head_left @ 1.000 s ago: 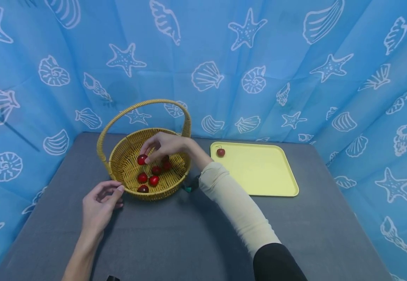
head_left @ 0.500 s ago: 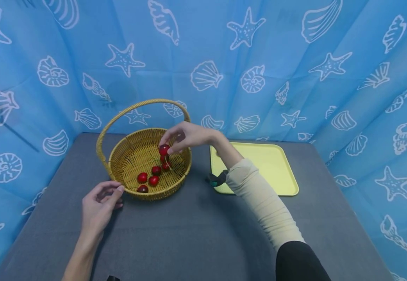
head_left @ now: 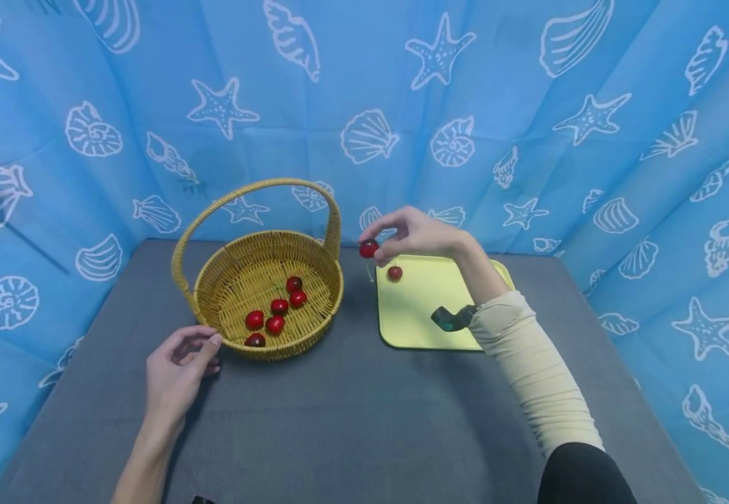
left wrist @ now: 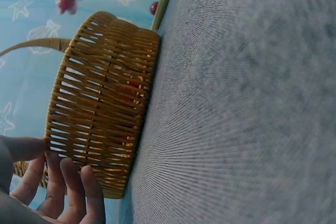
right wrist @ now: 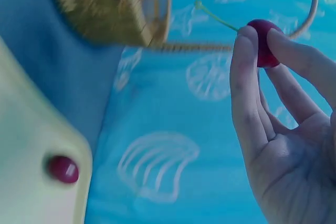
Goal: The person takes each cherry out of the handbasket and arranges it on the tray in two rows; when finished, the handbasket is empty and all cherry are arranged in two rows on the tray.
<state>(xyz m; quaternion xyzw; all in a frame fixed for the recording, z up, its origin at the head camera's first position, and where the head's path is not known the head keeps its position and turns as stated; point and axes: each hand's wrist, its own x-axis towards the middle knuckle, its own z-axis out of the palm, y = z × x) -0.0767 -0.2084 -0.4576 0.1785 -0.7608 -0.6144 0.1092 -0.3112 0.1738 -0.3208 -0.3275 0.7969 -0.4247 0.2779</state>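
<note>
My right hand [head_left: 420, 232] pinches a dark red cherry [head_left: 369, 248] between thumb and fingertips, in the air just beyond the left back corner of the yellow tray [head_left: 427, 325]. In the right wrist view a green stem sticks out from the held cherry [right wrist: 266, 43]. One other cherry [head_left: 394, 273] lies in that tray corner. At the left, my left hand [head_left: 178, 367] grips the near-left rim of a wicker basket [head_left: 329, 308], thumb and fingers at its edge. Inside the basket lie several red cherries [head_left: 275, 324]. In the left wrist view the fingers [left wrist: 73, 190] touch the basket's woven side.
The basket's tall arched handle [head_left: 257, 185] stands upright over it. A grey cloth [head_left: 339, 420] covers the table. Behind and at the sides hangs a blue curtain [head_left: 314, 119] with white shell and starfish prints.
My right hand has lifted the cherry out of the basket and carried it right to the yellow tray's corner. The left hand has stayed at the basket rim.
</note>
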